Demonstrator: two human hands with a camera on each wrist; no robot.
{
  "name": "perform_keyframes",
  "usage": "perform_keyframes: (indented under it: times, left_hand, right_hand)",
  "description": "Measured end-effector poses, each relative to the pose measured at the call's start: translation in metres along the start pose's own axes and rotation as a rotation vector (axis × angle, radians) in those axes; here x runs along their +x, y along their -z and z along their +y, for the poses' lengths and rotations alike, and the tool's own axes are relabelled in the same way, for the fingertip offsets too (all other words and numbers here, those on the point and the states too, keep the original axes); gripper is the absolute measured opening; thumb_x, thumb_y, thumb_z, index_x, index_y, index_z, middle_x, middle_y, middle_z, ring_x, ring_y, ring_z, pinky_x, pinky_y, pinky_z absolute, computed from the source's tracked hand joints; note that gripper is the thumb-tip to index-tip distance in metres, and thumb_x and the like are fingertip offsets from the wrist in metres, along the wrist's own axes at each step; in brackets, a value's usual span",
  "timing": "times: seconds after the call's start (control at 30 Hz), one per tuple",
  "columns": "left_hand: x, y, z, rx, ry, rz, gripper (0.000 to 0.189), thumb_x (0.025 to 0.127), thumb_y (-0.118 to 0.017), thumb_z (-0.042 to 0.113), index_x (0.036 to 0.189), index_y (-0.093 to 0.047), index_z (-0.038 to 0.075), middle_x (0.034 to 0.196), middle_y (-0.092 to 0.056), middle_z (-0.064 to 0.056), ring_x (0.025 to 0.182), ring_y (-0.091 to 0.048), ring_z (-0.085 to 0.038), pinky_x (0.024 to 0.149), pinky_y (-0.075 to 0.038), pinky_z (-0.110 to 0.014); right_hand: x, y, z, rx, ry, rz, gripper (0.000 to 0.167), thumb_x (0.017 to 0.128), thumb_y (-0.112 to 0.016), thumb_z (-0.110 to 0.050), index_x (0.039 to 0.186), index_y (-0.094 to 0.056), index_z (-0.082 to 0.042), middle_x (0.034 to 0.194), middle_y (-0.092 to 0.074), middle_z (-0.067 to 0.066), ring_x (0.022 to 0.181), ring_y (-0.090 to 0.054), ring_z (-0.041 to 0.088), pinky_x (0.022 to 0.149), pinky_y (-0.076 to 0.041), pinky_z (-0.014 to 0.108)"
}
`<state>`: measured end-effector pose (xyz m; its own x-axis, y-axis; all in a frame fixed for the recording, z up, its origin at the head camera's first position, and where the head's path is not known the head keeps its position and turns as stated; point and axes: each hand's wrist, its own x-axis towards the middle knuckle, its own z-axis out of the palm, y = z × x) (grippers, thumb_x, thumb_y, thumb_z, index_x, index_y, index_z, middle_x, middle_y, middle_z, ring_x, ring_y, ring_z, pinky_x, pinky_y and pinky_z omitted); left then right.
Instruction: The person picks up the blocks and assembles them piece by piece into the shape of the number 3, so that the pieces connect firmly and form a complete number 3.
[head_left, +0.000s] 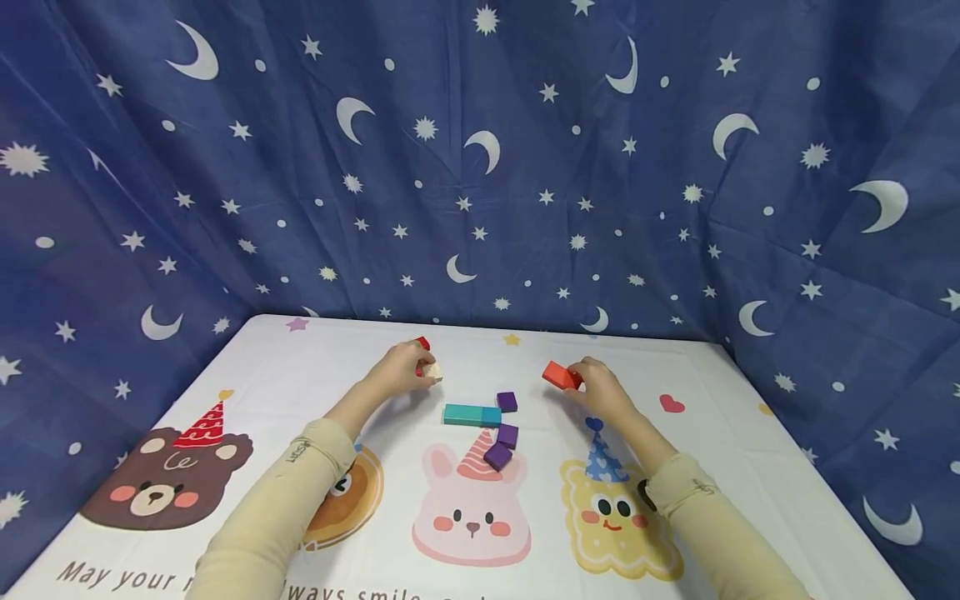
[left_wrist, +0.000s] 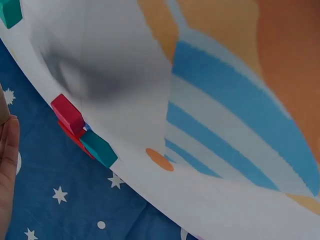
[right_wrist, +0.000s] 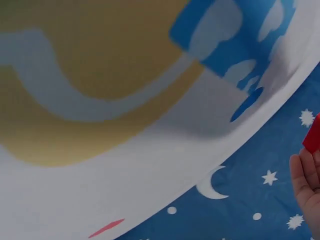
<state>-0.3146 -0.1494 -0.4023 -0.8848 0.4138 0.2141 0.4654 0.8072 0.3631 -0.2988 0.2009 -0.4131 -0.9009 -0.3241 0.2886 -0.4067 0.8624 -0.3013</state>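
Note:
My left hand (head_left: 403, 368) pinches a cream block (head_left: 432, 372) at the back of the table, left of the middle. In the left wrist view its fingers (left_wrist: 9, 150) show at the left edge, against that block (left_wrist: 3, 106). A crimson block (left_wrist: 69, 112), a red block (left_wrist: 75, 139) and a teal block (left_wrist: 99, 148) sit close together on the table; in the head view the hand mostly hides them. Further right, my right hand (head_left: 602, 390) grips a red block (head_left: 560, 375) between thumb and fingers. The right wrist view catches part of this hand (right_wrist: 310, 187) beneath it.
Between the hands lies a teal bar (head_left: 462, 415) with a blue block (head_left: 491, 417) at its right end. Three purple cubes (head_left: 498, 455) lie around that end. A white cloth with cartoon prints covers the table (head_left: 285, 375); a blue star curtain (head_left: 480, 208) hangs behind it.

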Motion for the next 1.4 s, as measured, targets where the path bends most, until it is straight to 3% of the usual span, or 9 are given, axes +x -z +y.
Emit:
perform_keyframes:
  times: [0.3, 0.67, 0.97, 1.17, 1.4]
  left_hand:
    - [-0.013, -0.003, 0.005, -0.087, -0.063, 0.002, 0.03, 0.072, -0.079, 0.011, 0.097, -0.071, -0.003, 0.085, -0.07, -0.009, 0.071, -0.055, -0.013, 0.064, -0.046, -0.022]
    - [-0.027, -0.005, 0.008, -0.116, -0.144, -0.007, 0.025, 0.071, -0.08, 0.011, 0.093, -0.073, 0.002, 0.078, -0.06, -0.003, 0.07, -0.051, -0.012, 0.063, -0.045, -0.019]
    - [-0.038, -0.002, 0.016, -0.187, -0.134, -0.015, 0.028, 0.071, -0.08, 0.008, 0.097, -0.072, 0.0, 0.082, -0.063, -0.004, 0.073, -0.054, -0.012, 0.066, -0.05, -0.019]
    - [-0.041, 0.002, 0.022, -0.187, -0.133, -0.011, 0.03, 0.071, -0.08, 0.009, 0.098, -0.072, -0.001, 0.084, -0.064, -0.006, 0.074, -0.057, -0.013, 0.07, -0.053, -0.025]
    - [-0.058, 0.004, 0.02, -0.159, -0.116, -0.031, 0.029, 0.071, -0.081, 0.012, 0.097, -0.072, 0.002, 0.085, -0.063, -0.002, 0.076, -0.057, -0.013, 0.071, -0.053, -0.027]
  right_hand:
    - [-0.01, 0.003, -0.021, 0.081, 0.005, 0.011, 0.035, 0.076, -0.077, -0.008, 0.105, -0.066, 0.007, 0.093, -0.064, 0.015, 0.085, -0.059, 0.028, 0.081, -0.054, 0.041]
    - [-0.018, 0.001, -0.044, 0.179, -0.004, 0.063, 0.034, 0.074, -0.078, -0.006, 0.104, -0.067, 0.006, 0.093, -0.064, 0.016, 0.086, -0.062, 0.029, 0.08, -0.054, 0.041]
    - [-0.016, -0.004, -0.068, 0.227, 0.037, 0.033, 0.031, 0.072, -0.078, -0.003, 0.101, -0.068, 0.004, 0.089, -0.064, 0.012, 0.082, -0.061, 0.028, 0.078, -0.054, 0.038]
    - [-0.013, -0.009, -0.083, 0.251, 0.064, 0.009, 0.03, 0.072, -0.078, -0.004, 0.1, -0.069, 0.002, 0.089, -0.064, 0.009, 0.082, -0.059, 0.025, 0.077, -0.053, 0.036]
    - [-0.018, -0.016, -0.105, 0.257, 0.102, -0.079, 0.033, 0.073, -0.079, -0.008, 0.104, -0.069, 0.0, 0.091, -0.064, 0.006, 0.083, -0.06, 0.02, 0.08, -0.054, 0.035]
